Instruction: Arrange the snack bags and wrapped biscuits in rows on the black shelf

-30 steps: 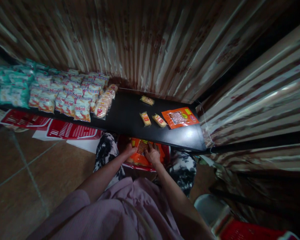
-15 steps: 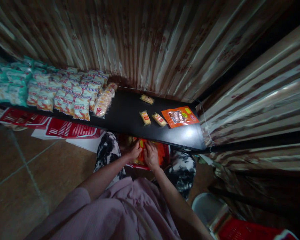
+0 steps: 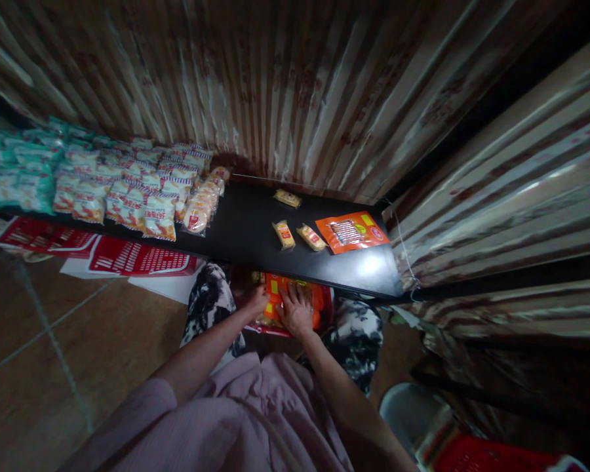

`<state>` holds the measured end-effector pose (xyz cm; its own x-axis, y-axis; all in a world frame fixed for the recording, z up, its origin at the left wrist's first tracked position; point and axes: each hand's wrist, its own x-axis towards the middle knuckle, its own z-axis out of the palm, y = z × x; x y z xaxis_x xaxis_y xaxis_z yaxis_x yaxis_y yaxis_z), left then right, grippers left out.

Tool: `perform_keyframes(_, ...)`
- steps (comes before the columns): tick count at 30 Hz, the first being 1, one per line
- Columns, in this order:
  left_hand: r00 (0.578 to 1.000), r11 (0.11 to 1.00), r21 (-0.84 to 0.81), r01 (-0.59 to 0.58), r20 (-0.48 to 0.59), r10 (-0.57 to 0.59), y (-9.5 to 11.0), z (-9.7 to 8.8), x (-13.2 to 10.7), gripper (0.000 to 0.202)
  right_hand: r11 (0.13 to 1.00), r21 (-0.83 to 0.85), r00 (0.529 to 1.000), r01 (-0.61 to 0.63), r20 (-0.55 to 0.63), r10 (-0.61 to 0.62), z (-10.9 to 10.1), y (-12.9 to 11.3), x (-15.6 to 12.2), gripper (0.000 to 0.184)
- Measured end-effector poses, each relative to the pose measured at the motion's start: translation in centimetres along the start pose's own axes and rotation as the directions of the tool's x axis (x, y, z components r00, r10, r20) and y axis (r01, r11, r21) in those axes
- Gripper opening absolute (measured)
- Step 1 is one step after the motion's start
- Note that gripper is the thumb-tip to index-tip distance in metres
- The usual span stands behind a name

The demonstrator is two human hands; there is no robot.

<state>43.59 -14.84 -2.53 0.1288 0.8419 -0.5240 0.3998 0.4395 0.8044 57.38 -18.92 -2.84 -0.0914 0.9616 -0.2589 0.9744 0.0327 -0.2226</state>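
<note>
A red basket (image 3: 270, 330) sits between my knees, under the shelf's front edge, with orange snack packets (image 3: 275, 278) and small yellow-wrapped pieces in it. My right hand (image 3: 296, 311) lies flat on the orange packets, fingers spread. At their left edge my left hand (image 3: 258, 301) is closed, its fingers curled on the side of an orange packet; the fingertips are partly hidden. On the black shelf above lies another orange packet (image 3: 352, 232) with a see-through window. Beside it are small wrapped cakes (image 3: 311, 238), one of them farther back.
White snack bags (image 3: 160, 215), teal bags (image 3: 34, 187) and a row of round wrapped biscuits (image 3: 197, 214) fill the shelf's left side. Red baskets (image 3: 142, 257) stand below it. Pleated curtains (image 3: 295, 85) border the shelf. A grey bucket (image 3: 406, 413) is at lower right.
My left hand has moved left and slightly down to the orange packets' edge. My right hand has shifted slightly left and flattened, and more of the packets shows between the hands.
</note>
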Motion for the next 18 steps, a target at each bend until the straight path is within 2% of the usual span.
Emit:
perform_keyframes(5, 0.986, 0.937, 0.341, 0.08, -0.165, -0.024, -0.1, -2.6, -0.1, 0.036, 1.0, 0.023, 0.999, -0.02, -0.031, 0.02, 0.0, -0.5, -0.1, 0.056)
perform_keyframes(8, 0.979, 0.859, 0.498, 0.124, -0.203, -0.023, -0.3, -3.9, -0.7, 0.035, 0.996, 0.083, 0.993, 0.014, -0.118, -0.004, 0.1, -1.0, -0.3, 0.052)
perform_keyframes(10, 0.984, 0.807, 0.577, 0.128, -0.174, -0.032, -0.5, -4.3, -1.5, 0.033, 0.982, 0.143, 0.975, 0.122, -0.2, -0.092, 0.4, -1.6, -0.3, 0.046)
perform_keyframes(13, 0.991, 0.745, 0.656, 0.12, -0.123, -0.051, -0.8, -4.2, -2.5, 0.04, 0.908, 0.26, 0.924, 0.328, -0.291, -0.25, 0.9, -3.1, 0.2, 0.039)
perform_keyframes(15, 0.992, 0.716, 0.688, 0.12, -0.113, -0.057, -0.8, -4.0, -2.8, 0.046, 0.854, 0.35, 0.912, 0.385, -0.286, -0.294, 1.3, -4.4, 0.8, 0.039)
perform_keyframes(18, 0.992, 0.683, 0.719, 0.126, -0.111, -0.065, -0.5, -3.8, -2.5, 0.043, 0.827, 0.446, 0.94, 0.342, -0.158, -0.303, 1.4, -5.9, 1.8, 0.04)
